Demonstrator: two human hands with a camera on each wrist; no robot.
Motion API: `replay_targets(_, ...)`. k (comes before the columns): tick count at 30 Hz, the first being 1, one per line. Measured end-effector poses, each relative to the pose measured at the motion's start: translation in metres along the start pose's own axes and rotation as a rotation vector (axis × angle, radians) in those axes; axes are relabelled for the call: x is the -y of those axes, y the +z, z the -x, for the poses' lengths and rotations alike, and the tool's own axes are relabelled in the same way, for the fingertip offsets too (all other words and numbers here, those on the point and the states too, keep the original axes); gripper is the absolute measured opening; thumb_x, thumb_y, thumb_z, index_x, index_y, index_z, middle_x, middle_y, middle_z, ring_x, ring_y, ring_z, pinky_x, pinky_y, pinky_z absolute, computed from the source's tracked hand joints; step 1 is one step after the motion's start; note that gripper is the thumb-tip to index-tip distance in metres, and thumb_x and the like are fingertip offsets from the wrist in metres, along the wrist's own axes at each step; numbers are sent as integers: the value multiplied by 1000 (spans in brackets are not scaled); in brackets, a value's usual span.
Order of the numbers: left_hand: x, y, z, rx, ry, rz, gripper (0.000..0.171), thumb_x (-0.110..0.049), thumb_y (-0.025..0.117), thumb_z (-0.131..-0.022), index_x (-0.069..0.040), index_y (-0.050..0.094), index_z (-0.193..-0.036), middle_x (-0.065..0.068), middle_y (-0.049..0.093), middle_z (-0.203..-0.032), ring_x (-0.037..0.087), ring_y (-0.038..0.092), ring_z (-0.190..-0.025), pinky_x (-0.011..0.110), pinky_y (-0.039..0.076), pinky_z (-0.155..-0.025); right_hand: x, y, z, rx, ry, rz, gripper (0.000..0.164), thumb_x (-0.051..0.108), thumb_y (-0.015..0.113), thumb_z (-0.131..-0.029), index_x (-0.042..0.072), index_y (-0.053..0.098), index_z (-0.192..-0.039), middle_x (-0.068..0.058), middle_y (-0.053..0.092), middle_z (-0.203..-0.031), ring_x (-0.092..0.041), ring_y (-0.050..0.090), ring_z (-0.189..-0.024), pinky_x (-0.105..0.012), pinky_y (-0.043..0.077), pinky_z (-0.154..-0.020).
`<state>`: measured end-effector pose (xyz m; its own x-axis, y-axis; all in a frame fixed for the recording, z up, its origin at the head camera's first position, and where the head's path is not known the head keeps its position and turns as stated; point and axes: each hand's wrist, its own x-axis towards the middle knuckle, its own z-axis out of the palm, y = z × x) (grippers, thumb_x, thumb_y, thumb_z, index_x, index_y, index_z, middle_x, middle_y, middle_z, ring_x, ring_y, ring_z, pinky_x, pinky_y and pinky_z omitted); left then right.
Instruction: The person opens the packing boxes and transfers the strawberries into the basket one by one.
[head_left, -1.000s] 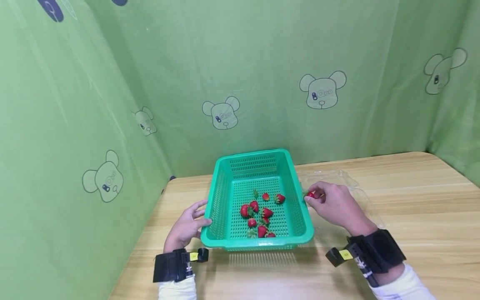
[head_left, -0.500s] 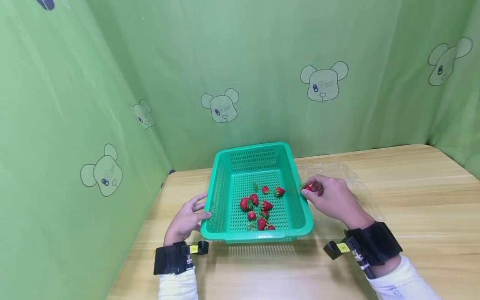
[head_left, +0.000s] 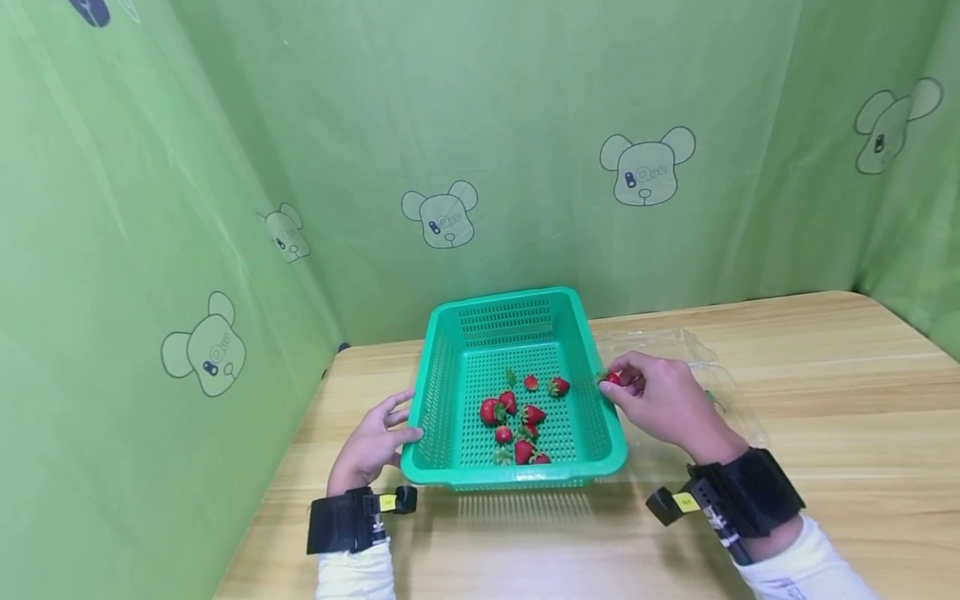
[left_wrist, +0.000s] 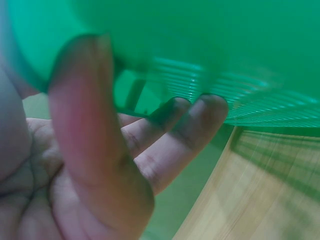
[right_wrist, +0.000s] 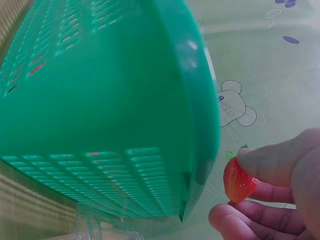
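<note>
A green plastic basket [head_left: 525,476] with slotted walls stands on the table. Several strawberries [head_left: 533,414] with leafy tops lie scattered over its perforated floor. My left hand [head_left: 370,447] grips the basket's left side, thumb at the rim and fingertips against the outer wall, as the left wrist view shows. At the opposite rim, my right hand [head_left: 670,402] pinches one red strawberry [right_wrist: 239,181] between thumb and fingers, its green leaves toward the basket. In the head view that strawberry sits right at the rim's outer edge.
Thin clear plastic packaging [head_left: 738,408] lies on the wooden table [head_left: 855,417] right of the basket, partly hidden behind my right hand. A green curtain [head_left: 540,167] with bear-head prints hangs behind the table and along the left.
My right hand has shifted slightly left with the strawberry, bringing it closer to the basket's rim. The left hand keeps its hold. The head view has tilted a little.
</note>
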<state>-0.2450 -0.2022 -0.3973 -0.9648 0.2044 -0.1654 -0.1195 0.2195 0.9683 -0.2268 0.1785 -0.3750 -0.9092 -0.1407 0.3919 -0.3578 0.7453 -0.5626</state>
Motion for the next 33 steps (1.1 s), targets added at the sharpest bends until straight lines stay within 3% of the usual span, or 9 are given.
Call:
replay_targets(21, 1, 0, -2, -7, 1, 6, 64, 6, 57, -87, -10, 32, -145, 29, 44, -138, 34, 65, -93, 34, 62, -58, 5, 7, 3, 15, -33, -3, 17, 17, 70, -85, 3, 66, -94, -6, 66, -75, -19, 58, -67, -35, 56, -58)
replay_targets(33, 1, 0, -1, -5, 4, 4, 65, 6, 57, -87, -9, 32, -145, 30, 43, -138, 31, 66, -90, 33, 62, -57, 10, 12, 3, 53, -6, -14, 20, 19, 68, -87, 3, 65, -98, -10, 69, -82, -17, 59, -65, -32, 58, -55)
